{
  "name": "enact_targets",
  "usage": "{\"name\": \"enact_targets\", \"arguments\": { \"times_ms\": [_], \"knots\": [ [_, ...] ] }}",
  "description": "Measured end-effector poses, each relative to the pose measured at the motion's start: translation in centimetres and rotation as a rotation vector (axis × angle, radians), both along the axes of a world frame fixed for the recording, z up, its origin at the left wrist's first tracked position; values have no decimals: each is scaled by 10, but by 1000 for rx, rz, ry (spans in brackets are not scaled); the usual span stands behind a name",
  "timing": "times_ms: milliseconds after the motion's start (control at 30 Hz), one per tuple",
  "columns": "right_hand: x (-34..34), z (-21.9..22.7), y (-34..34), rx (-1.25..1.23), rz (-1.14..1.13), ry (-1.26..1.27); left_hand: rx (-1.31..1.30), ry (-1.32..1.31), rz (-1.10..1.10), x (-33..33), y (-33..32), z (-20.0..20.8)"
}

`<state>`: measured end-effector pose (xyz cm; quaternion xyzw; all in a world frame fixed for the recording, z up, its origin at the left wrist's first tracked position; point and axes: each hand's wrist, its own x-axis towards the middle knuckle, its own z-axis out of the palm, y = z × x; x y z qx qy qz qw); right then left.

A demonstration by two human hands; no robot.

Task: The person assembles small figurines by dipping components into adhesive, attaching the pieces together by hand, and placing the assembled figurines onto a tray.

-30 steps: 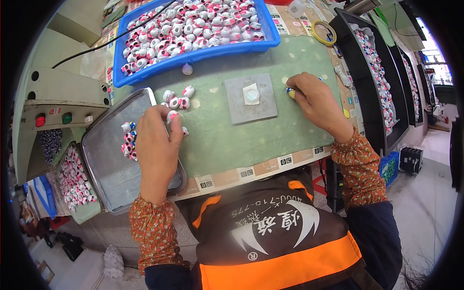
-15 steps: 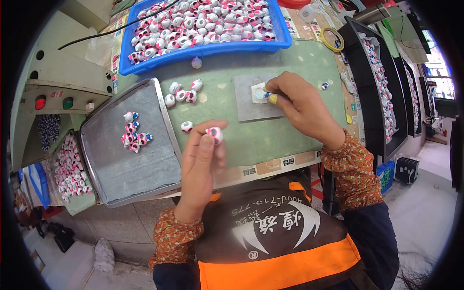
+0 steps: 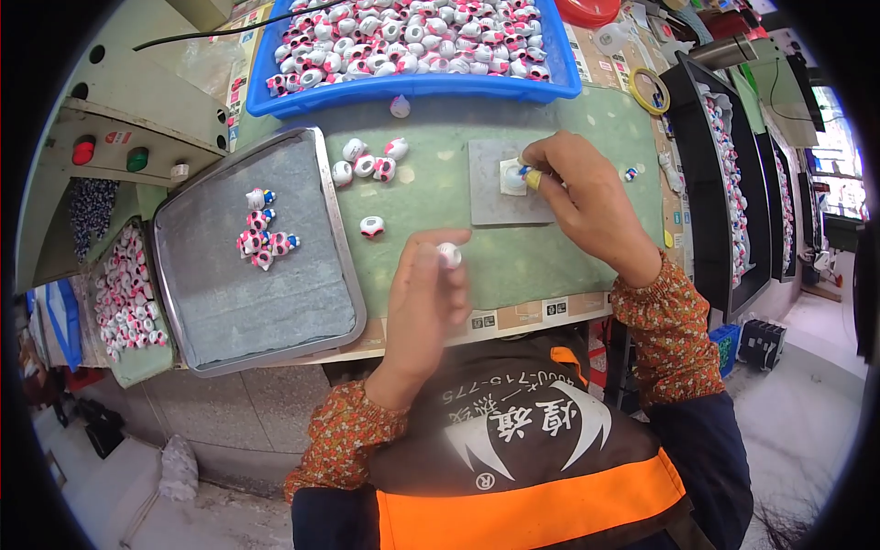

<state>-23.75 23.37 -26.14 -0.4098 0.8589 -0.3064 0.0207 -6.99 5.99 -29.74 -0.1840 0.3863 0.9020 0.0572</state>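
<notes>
My left hand (image 3: 420,298) is closed round a small white toy head (image 3: 449,256), held between thumb and fingers above the green mat. My right hand (image 3: 587,197) pinches a small blue toy body (image 3: 524,172), partly hidden by the fingers. It is over a small whitish pad (image 3: 512,178) on a flat grey plate (image 3: 488,197); whether the piece touches the pad I cannot tell. A yellow cover (image 3: 533,180) wraps one right fingertip. One loose white head (image 3: 371,227) lies left of my left hand, with several more heads (image 3: 364,166) grouped beyond it.
A metal tray (image 3: 266,302) at left carries several joined toys (image 3: 264,242). A blue bin (image 3: 422,89) full of heads stands at the back. Black trays (image 3: 729,257) of toys line the right; a yellow tape roll (image 3: 647,92) and a tiny blue figure (image 3: 631,173) lie nearby.
The head in my left hand has turned, so its pink-edged face no longer shows. My right hand stays at the pad with the blue piece. The whole view has shifted slightly.
</notes>
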Motion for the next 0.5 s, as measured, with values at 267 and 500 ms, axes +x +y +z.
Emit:
{"name": "enact_targets", "arguments": {
  "times_ms": [267, 500],
  "knots": [
    [33, 11, -4, -119, -62, -439, -29, 2, 148, -3, 16, -12],
    [69, 11, -14, -267, 9, -603, -73, 18, 179, -1, 23, -13]
  ]
}}
